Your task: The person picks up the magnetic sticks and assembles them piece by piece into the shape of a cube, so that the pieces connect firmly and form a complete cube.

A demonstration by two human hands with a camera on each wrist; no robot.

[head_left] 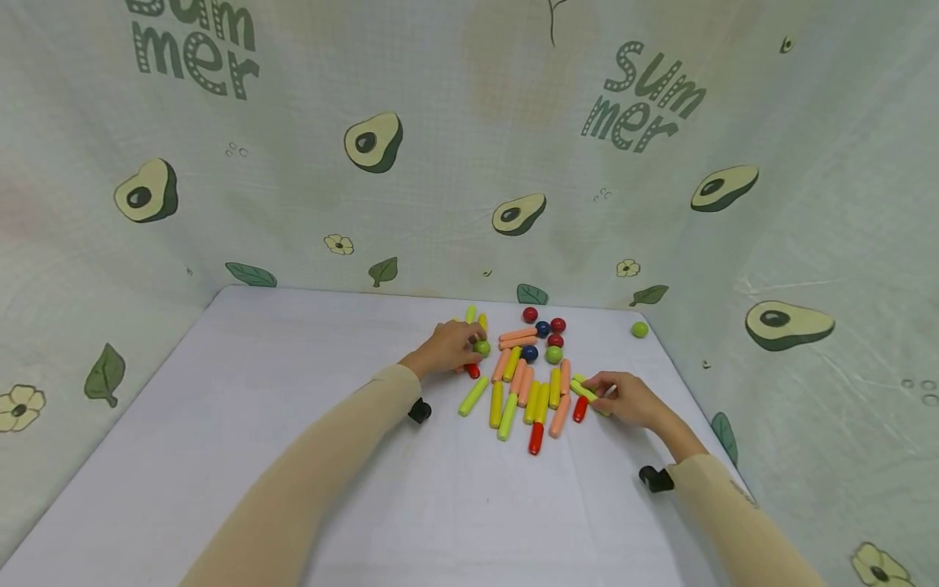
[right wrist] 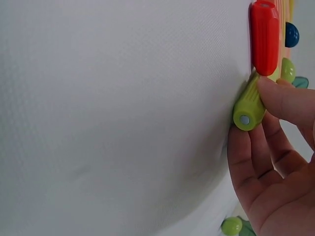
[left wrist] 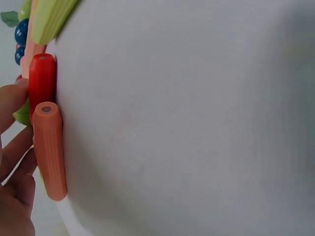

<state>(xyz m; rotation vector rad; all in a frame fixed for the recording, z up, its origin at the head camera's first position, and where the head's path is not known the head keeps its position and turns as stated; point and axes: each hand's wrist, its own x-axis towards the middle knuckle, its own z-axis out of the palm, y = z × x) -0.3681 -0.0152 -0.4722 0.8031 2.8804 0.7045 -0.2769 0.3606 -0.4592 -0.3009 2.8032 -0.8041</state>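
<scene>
Beyond the near red stick, one piece to each hand

In the head view, I take the near red stick (head_left: 535,439), closest to the person in the scatter, as my landmark. Beyond and left of it, the left hand (head_left: 449,346) has thumb and fingers closed about a green ball (head_left: 482,349), a second red stick (head_left: 473,371) just on the ball's near side. Beyond and right of it, the right hand (head_left: 623,395) pinches a lime stick (head_left: 584,390) beside a third red stick (head_left: 580,408). Behind the landmark, yellow sticks (head_left: 496,404) and salmon sticks (head_left: 561,416) lie on the white table (head_left: 484,522). I judge the step in hand to be taking hold of single pieces, one per hand.

In the left wrist view, to the landmark's left, the second red stick and a salmon stick (left wrist: 50,152) half screen the grip; the ball shows only in part between thumb and fingers. I'd say the next move calls for drawing it clear without nudging those two.

In the right wrist view, to the landmark's right, the thumb presses the lime stick from above, fingers beneath, a pale disc (right wrist: 244,119) at its end. I can't tell whether it is lifted; to me, a steady pinch and clearance from the third red stick matter next.
</scene>
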